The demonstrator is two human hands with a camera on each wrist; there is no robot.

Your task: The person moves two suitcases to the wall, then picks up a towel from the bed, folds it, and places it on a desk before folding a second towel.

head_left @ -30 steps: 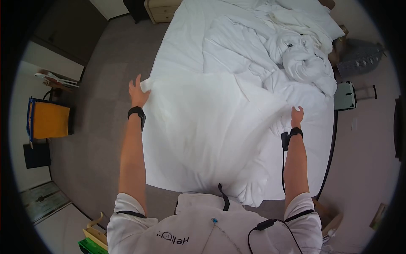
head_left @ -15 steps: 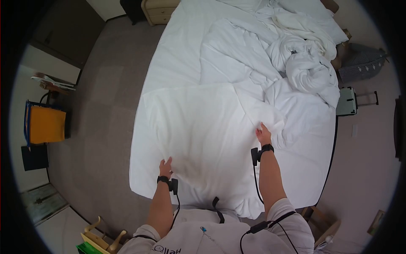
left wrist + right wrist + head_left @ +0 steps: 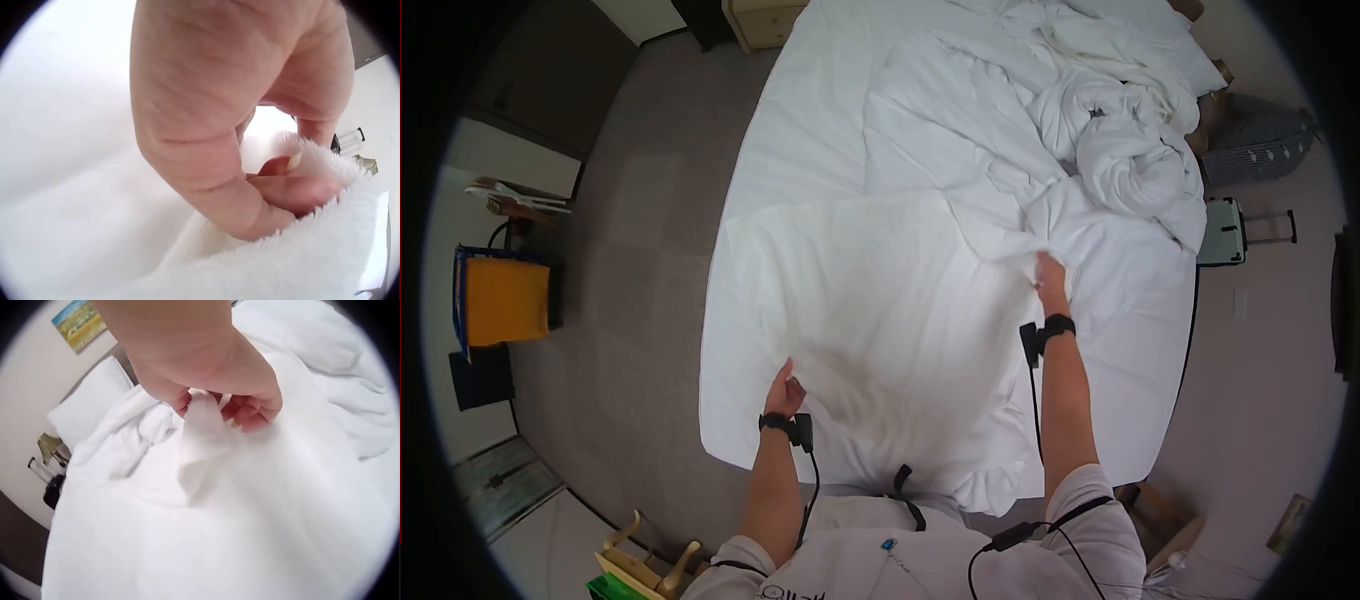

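White towel (image 3: 880, 300): lies spread flat on the bed between the two hands, with its near edge at the person's body and its far edge beyond both hands.

Left hand (image 3: 783, 388): at the towel's near-left edge. The left wrist view shows the thumb and fingers (image 3: 294, 194) curled and pinching a fold of terry pile.

Right hand (image 3: 1050, 278): at the towel's right side, further from the body than the left. Its fingers are closed on a raised tuck of the cloth (image 3: 203, 434).

Step in hand, as a judgement: taking hold of the towel at two points while it lies flat. It is gripped but not lifted. A next move calls for both pinches to hold evenly and for the cloth to clear the bedding under it, since white on white hides the edges.

Surface: bed (image 3: 820, 100) with a white sheet. A crumpled duvet (image 3: 1130, 150) is heaped beyond the right hand.

Room:
- Grey carpet (image 3: 640, 200) lies left of the left hand.
- A yellow bag (image 3: 505, 300) stands well out to the left.
- A suitcase (image 3: 1220, 230) stands right of the right hand.
- A bedside cabinet (image 3: 765, 20) stands far ahead.
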